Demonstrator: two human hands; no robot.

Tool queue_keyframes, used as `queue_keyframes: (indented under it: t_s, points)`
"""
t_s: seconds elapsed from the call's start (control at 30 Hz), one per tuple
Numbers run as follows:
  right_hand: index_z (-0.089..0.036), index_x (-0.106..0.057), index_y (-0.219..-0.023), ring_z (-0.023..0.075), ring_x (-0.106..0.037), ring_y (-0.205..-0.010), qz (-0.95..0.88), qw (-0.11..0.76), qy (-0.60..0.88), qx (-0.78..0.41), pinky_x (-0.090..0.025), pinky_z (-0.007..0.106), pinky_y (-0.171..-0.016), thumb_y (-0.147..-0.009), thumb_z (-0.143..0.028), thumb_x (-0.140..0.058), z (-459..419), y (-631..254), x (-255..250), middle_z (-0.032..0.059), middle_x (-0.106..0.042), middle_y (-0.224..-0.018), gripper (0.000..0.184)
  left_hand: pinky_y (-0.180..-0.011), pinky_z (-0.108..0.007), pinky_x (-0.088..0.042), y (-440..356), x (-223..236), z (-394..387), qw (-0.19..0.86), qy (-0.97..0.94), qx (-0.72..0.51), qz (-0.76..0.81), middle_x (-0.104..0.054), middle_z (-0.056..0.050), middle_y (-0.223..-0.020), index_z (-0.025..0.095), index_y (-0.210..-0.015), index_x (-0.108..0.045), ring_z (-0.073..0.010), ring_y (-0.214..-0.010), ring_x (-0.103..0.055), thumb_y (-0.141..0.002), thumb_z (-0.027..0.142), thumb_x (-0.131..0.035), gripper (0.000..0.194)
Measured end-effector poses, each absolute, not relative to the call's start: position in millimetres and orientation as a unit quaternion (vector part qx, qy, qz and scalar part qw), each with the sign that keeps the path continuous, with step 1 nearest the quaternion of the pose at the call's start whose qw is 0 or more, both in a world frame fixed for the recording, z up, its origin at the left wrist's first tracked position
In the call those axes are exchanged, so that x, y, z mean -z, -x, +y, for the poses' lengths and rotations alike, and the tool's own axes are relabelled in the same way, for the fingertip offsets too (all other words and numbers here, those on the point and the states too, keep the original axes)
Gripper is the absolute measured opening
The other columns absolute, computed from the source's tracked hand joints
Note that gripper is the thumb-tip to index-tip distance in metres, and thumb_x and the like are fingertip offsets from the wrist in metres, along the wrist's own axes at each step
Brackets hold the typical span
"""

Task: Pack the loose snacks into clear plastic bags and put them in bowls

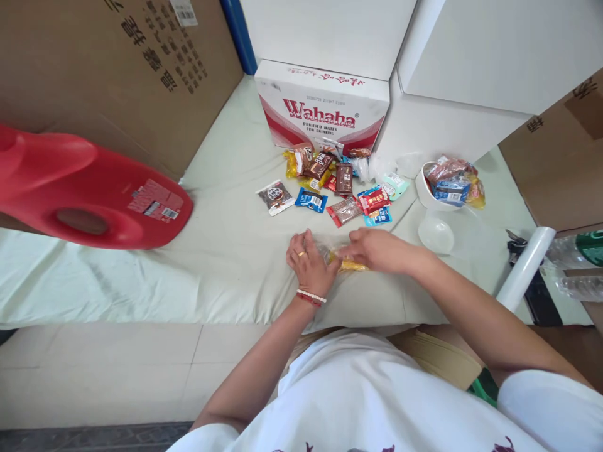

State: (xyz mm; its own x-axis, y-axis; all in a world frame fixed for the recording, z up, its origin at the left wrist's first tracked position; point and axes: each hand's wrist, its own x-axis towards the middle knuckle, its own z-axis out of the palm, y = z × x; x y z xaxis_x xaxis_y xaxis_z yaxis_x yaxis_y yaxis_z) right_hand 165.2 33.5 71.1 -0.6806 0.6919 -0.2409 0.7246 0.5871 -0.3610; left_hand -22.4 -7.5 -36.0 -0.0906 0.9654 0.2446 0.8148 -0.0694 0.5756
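Near the table's front edge lies a clear and yellow plastic snack packet (353,263), partly covered by both hands. My left hand (311,267), with a ring and bead bracelets on it, closes over the packet's left end, thumb toward its middle. From the right, my right hand (377,250) is closed on the packet's upper edge, its fingertips pinched together. Just beyond my hands several wrapped snacks are spread, among them a black-and-white packet (274,197), a blue packet (311,199), a brown and red packet (345,211) and a red packet (374,199).
A Wahaha carton (325,116) stands behind the snacks. On the right are a white bowl (426,194) with packets in it, a small clear dish (436,235), a white roll (525,270) and plastic bottles (577,285). A large red jug (108,194) lies left.
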Motion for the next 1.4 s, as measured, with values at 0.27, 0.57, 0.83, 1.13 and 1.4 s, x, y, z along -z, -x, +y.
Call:
queue_keyframes:
  t_s: [0.27, 0.57, 0.83, 1.13, 1.4]
  points:
    - [-0.028, -0.064, -0.124, 0.0212, -0.058, -0.087, 0.808, -0.048, -0.509, 0.291, -0.045, 0.03, -0.076, -0.102, -0.039, -0.054, -36, -176, -31, 0.0061, -0.063, -0.101, 0.026, -0.108, -0.051, -0.047, 96, 26, -1, 0.308, -0.687, -0.312, 0.579, -0.067, -0.014, -0.118, 0.02, -0.092, -0.073, -0.0296, -0.118, -0.06, -0.085, 0.033, -0.063, 0.018]
    - [-0.022, -0.072, -0.107, 0.023, -0.055, -0.1, 0.841, -0.1, -0.446, 0.29, -0.046, 0.035, -0.087, -0.101, -0.019, -0.047, -32, -171, -27, 0.0096, -0.06, -0.106, 0.026, -0.102, -0.04, -0.054, 38, -1, -18, 0.398, -0.767, -0.315, 0.392, -0.075, -0.01, -0.122, 0.023, -0.115, -0.075, -0.022, -0.117, -0.068, -0.103, 0.032, -0.043, 0.036]
    - [-0.022, -0.069, -0.126, 0.0357, -0.053, -0.117, 0.688, -0.181, -0.684, 0.162, -0.05, 0.053, -0.098, -0.093, -0.033, -0.063, -37, -211, -8, 0.0165, -0.061, -0.125, 0.036, -0.081, -0.041, -0.047, 16, 26, -26, 0.182, -0.846, -0.208, 0.456, -0.075, -0.008, -0.126, 0.026, -0.12, -0.073, -0.0234, -0.1, -0.066, -0.101, 0.02, -0.047, 0.033]
    - [-0.021, -0.067, -0.107, 0.0215, -0.062, -0.088, 0.679, -0.191, -0.667, 0.241, -0.048, 0.032, -0.082, -0.097, -0.02, -0.049, -28, -183, -37, 0.0074, -0.067, -0.098, 0.021, -0.102, -0.057, -0.037, -2, 20, -37, 0.134, -0.803, -0.261, 0.519, -0.064, -0.01, -0.13, 0.03, -0.097, -0.078, -0.0355, -0.13, -0.043, -0.091, 0.016, -0.06, 0.024]
    - [-0.014, -0.069, -0.108, 0.0211, -0.058, -0.099, 0.744, -0.215, -0.563, 0.288, -0.049, 0.033, -0.091, -0.1, -0.017, -0.048, -17, -145, -17, 0.0117, -0.06, -0.107, 0.023, -0.096, -0.039, -0.05, 28, 24, -21, 0.483, -0.499, -0.507, 0.51, -0.057, -0.009, -0.122, 0.023, -0.106, -0.061, -0.0257, -0.126, -0.054, -0.079, 0.023, -0.063, 0.027]
